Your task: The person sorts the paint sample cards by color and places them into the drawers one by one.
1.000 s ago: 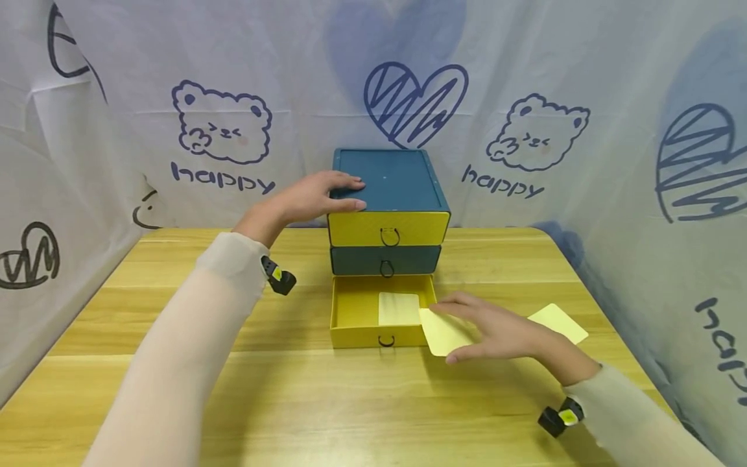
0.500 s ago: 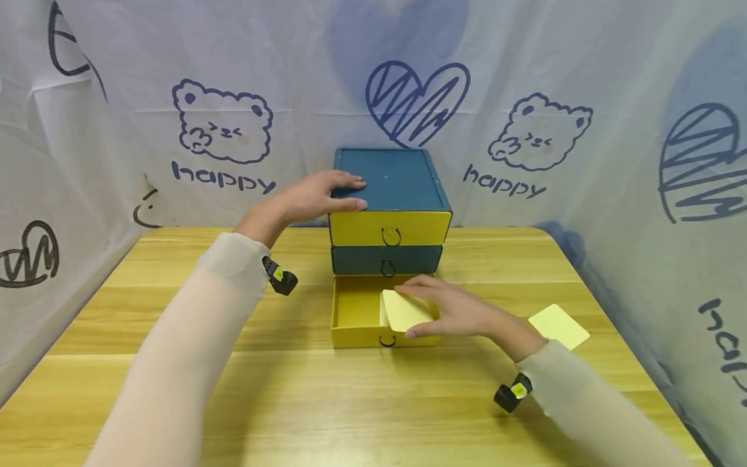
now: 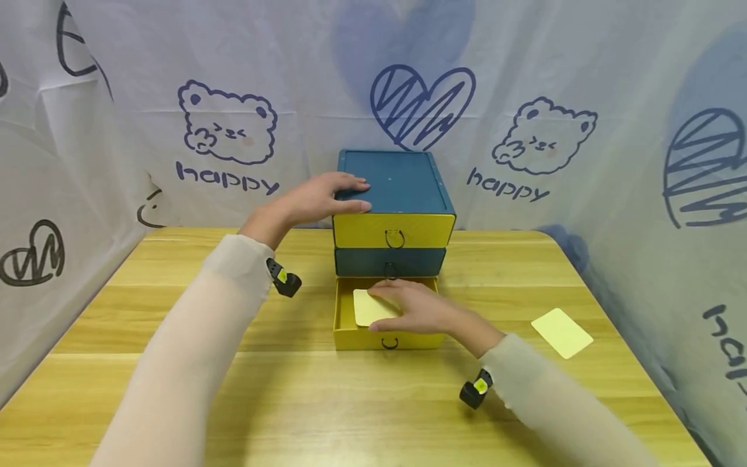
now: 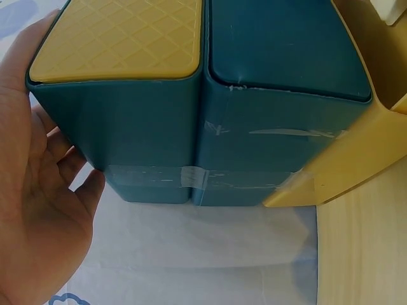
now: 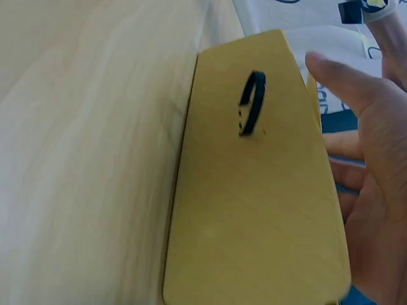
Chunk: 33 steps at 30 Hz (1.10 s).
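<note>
A drawer cabinet (image 3: 392, 183) with a blue top stands at the back of the table. Its bottom yellow drawer (image 3: 353, 338) is pulled out. My left hand (image 3: 309, 200) rests on the cabinet's top left edge; in the left wrist view its fingers (image 4: 67, 159) lie along the side. Over the open drawer, my right hand (image 3: 421, 307) holds a pale yellow card (image 3: 371, 309) with rounded corners between thumb and fingers. In the right wrist view the drawer front (image 5: 254, 190) hides the card. Whatever lies under the card in the drawer is hidden.
Another pale yellow card (image 3: 562, 333) lies on the wooden table (image 3: 327, 408) at the right. A yellow drawer front (image 3: 393, 230) and a blue one (image 3: 390, 261), both pushed in, sit above the open drawer. Printed white cloth (image 3: 327, 84) hangs behind and at both sides.
My right hand has carried its card leftward from the drawer's right side to over the drawer, covering the card seen lying there. My left hand has stayed on the cabinet.
</note>
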### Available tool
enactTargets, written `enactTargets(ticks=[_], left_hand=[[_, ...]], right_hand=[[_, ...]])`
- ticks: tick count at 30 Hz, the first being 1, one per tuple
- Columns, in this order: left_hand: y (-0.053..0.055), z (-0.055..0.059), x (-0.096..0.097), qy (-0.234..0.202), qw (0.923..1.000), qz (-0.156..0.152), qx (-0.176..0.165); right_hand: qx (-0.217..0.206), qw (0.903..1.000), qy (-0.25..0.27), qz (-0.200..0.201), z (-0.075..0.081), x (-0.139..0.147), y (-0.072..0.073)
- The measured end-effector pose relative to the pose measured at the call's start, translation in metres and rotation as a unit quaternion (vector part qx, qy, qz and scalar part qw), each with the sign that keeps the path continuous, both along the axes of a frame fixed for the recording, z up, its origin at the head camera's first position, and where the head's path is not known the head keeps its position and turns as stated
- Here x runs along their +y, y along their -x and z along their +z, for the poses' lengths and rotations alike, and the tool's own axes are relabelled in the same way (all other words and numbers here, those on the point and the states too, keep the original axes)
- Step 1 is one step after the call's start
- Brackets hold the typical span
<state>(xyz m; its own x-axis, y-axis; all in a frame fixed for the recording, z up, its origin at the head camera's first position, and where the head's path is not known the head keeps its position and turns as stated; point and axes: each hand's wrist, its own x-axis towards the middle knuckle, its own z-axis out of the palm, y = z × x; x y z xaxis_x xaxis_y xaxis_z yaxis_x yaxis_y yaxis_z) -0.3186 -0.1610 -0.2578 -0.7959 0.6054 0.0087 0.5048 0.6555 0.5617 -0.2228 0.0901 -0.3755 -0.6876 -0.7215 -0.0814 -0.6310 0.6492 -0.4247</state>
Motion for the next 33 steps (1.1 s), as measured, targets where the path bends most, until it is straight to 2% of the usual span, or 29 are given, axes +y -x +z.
enactTargets(ticks=[8, 14, 26, 33], left_hand=[[0.002, -0.004, 0.001, -0.001, 1.0, -0.003, 0.006], [0.002, -0.005, 0.003, -0.002, 1.0, -0.005, 0.008], [0.0, -0.004, 0.002, -0.003, 1.0, -0.002, 0.003], [0.0, -0.001, 0.0, 0.003, 1.0, 0.003, -0.003]], right_hand=[[0.015, 0.9987, -0.003, -0.049, -0.007, -0.018, -0.001], [0.02, 0.9975, 0.016, -0.066, -0.011, -0.015, -0.005], [0.021, 0.9907, 0.091, -0.099, -0.011, 0.028, -0.018], [0.059, 0.9865, 0.105, -0.111, -0.007, 0.06, -0.029]])
